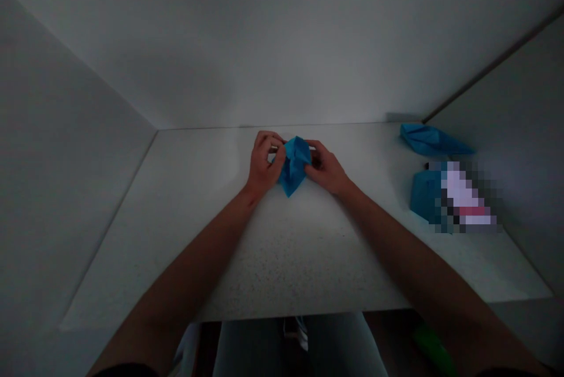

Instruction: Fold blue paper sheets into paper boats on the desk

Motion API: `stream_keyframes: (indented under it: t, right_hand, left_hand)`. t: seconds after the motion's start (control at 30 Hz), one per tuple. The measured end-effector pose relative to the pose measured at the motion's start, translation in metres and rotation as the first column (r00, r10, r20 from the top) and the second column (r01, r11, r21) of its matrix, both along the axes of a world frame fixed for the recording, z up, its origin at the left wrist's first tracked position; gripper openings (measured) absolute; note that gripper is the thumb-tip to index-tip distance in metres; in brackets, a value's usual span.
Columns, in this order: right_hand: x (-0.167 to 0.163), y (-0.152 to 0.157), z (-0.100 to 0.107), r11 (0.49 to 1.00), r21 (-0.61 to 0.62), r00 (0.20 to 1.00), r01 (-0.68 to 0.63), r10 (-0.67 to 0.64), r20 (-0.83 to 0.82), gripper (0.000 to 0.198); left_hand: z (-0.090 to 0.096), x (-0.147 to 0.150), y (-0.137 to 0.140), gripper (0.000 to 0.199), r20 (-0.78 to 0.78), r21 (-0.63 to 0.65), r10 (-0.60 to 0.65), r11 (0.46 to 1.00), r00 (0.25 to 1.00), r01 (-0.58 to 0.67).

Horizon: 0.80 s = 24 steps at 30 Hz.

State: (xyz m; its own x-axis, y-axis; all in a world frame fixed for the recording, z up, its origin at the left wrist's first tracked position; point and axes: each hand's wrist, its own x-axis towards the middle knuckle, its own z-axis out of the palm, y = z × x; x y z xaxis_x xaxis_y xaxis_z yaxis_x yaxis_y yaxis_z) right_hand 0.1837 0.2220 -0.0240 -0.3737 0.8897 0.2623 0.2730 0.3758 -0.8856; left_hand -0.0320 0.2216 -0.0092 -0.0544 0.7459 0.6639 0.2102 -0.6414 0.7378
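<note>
A folded piece of blue paper (296,160) with creased flaps and a point toward me is held between my two hands, just over the white table. My left hand (266,161) pinches its left side with thumb and fingers. On the opposite edge, my right hand (325,168) grips it, the thumb in front and the fingers partly hidden behind. The underside of the paper cannot be seen.
At the far right of the white table (273,271) lies a long folded blue paper (434,140). Nearer me is another blue paper piece (423,194), partly covered by a blurred-out patch. Walls (273,42) close off the back and both sides.
</note>
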Motion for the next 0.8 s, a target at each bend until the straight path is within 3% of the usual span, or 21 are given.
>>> stream_keyframes:
  t: [0.13, 0.3, 0.47, 0.67, 0.8]
  right_hand:
    - [-0.003, -0.003, 0.004, 0.960, 0.150, 0.971, 0.235, -0.226, -0.076, 0.050]
    - [0.000, -0.003, 0.007, 0.941, 0.173, 0.954, 0.290, -0.270, -0.132, 0.048]
    - [0.003, 0.003, 0.004, 0.979, 0.083, 0.981, 0.187, -0.183, -0.061, 0.042]
    - [0.004, 0.001, 0.001, 0.999, 0.002, 0.999, -0.050, 0.050, -0.001, 0.074]
    - [0.006, 0.001, -0.004, 0.997, 0.029, 0.997, -0.070, 0.070, -0.013, 0.086]
  left_hand:
    - [-0.001, 0.002, -0.001, 0.041, 0.046, 0.098, 0.032, 0.995, 0.998, -0.037]
    - [-0.010, 0.000, 0.007, 0.048, 0.209, -0.123, 0.111, 0.989, 0.972, -0.087]
    - [-0.015, -0.002, 0.012, 0.051, 0.297, -0.244, 0.149, 0.967, 0.943, -0.076]
    - [-0.013, 0.000, 0.010, 0.061, 0.337, -0.318, 0.166, 0.947, 0.927, -0.054]
    - [-0.013, 0.002, 0.007, 0.063, 0.344, -0.345, 0.104, 0.938, 0.933, 0.022]
